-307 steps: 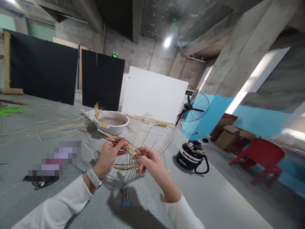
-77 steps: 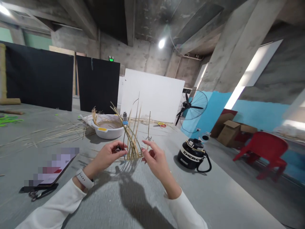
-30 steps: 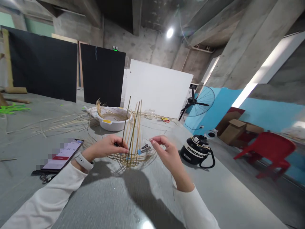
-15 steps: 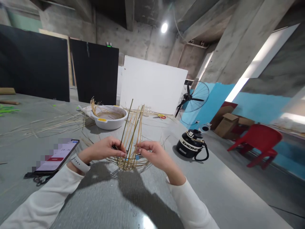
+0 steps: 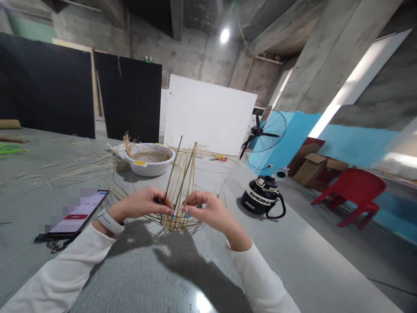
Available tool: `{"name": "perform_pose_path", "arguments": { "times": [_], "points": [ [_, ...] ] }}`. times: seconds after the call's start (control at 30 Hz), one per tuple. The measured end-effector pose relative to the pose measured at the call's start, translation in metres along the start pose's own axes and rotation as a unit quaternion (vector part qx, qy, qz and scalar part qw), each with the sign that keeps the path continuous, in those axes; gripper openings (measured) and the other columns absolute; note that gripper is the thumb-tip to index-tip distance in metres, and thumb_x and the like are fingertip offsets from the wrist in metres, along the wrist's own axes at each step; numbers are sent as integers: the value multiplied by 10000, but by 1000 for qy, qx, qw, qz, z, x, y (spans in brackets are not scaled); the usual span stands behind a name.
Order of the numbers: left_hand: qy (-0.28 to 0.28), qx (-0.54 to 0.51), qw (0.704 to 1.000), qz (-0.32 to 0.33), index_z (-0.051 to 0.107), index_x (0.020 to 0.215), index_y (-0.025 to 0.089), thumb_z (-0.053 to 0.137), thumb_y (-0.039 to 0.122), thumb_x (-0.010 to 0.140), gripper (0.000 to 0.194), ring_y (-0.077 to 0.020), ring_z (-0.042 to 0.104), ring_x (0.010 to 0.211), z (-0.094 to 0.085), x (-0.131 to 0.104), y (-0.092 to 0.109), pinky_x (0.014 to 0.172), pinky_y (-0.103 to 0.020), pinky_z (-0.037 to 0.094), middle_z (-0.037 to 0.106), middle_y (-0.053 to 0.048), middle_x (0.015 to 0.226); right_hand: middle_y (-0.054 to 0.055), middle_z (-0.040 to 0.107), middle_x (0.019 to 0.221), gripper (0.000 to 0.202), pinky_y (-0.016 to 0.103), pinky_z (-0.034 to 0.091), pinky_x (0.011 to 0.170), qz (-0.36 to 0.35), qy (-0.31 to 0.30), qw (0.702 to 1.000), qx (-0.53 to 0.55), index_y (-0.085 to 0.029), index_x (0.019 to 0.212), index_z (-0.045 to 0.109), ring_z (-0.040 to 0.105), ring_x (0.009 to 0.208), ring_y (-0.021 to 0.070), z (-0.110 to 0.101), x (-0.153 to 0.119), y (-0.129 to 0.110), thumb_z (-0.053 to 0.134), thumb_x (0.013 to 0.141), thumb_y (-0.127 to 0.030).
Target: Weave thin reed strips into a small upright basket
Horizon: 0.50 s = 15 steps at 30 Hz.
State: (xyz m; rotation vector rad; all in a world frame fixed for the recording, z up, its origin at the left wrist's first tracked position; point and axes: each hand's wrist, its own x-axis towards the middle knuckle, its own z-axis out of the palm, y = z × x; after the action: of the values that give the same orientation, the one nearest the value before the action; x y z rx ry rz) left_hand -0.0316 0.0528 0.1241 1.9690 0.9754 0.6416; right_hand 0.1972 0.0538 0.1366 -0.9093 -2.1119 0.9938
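A partly woven basket point(image 5: 177, 226) of thin tan strips, perhaps bamboo or rattan, rests on the grey table in front of me. Long upright strips point(image 5: 181, 174), some of them darker green, rise from it and lean to the right. At its left side, my left hand point(image 5: 146, 203) is closed, thumb and fingers pinching a strip. From the right, my right hand point(image 5: 210, 211) also pinches at the strips, its fingertips close to those of the left. Small bluish pieces show inside the weave behind my fingers. Exactly which strip each hand grips is partly hidden.
A white basin point(image 5: 148, 169) with water and soaking strips stands behind the basket. Loose strips point(image 5: 74, 167) spread to its left. A phone point(image 5: 80, 213) lies at left, a black bottle point(image 5: 260, 195) at right. Scissors point(image 5: 220, 158) lie farther back. A red chair point(image 5: 356, 195) stands beyond the table.
My right hand has shifted slightly left, bringing its fingertips closer to the left hand's. The left hand stays nearly in place, and the basket is about where it was.
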Motion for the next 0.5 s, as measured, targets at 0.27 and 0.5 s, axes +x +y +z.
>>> {"name": "perform_pose_path", "arguments": {
  "times": [0.27, 0.5],
  "points": [
    [-4, -23, 1000, -4, 701, 811, 138, 670, 368, 723, 248, -150, 589, 685, 3, 1, -1, 641, -236, 443, 685, -21, 727, 2, 619, 713, 142, 242, 410, 633, -24, 11, 1000, -1, -162, 748, 633, 548, 686, 131, 9, 4, 3, 658, 747, -302],
    [15, -52, 998, -10, 695, 825, 135, 696, 361, 701, 258, -140, 580, 669, 10, 2, 1, 607, -222, 427, 674, -22, 724, -6, 612, 647, 135, 244, 397, 615, -15, 4, 1000, 16, -161, 693, 626, 535, 636, 126, 13, 6, 6, 619, 770, -271]
  ]
}}
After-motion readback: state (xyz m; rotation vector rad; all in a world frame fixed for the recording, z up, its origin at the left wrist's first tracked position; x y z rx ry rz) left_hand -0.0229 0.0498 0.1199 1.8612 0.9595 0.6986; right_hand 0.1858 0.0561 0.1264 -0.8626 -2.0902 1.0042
